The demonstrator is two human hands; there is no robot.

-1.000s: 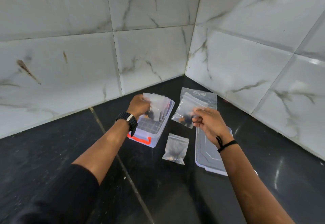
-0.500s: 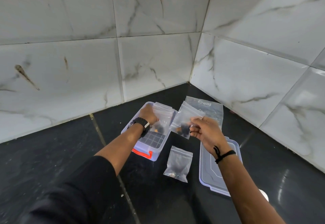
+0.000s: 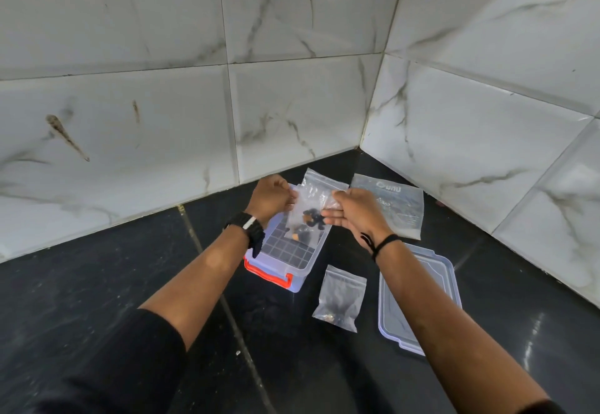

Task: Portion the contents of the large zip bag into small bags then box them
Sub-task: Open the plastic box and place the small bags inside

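Note:
Above the clear plastic box (image 3: 292, 264) with its red handle, both hands hold one small zip bag (image 3: 308, 209) with dark pieces at its bottom. My left hand (image 3: 271, 197) pinches the bag's left top edge. My right hand (image 3: 352, 210) pinches its right top edge. More small bags stand in the far end of the box, partly hidden behind the hands. Another filled small bag (image 3: 339, 298) lies flat on the dark counter to the right of the box. The large zip bag (image 3: 394, 206) lies flat near the corner.
The box's clear lid (image 3: 422, 293) lies on the black counter under my right forearm. White marble-tile walls meet in a corner just behind the box and the large bag. Open black counter (image 3: 97, 283) stretches to the left.
My left hand has risen out of the box and taken the left edge of the small bag that my right hand held. The bag now hangs over the box.

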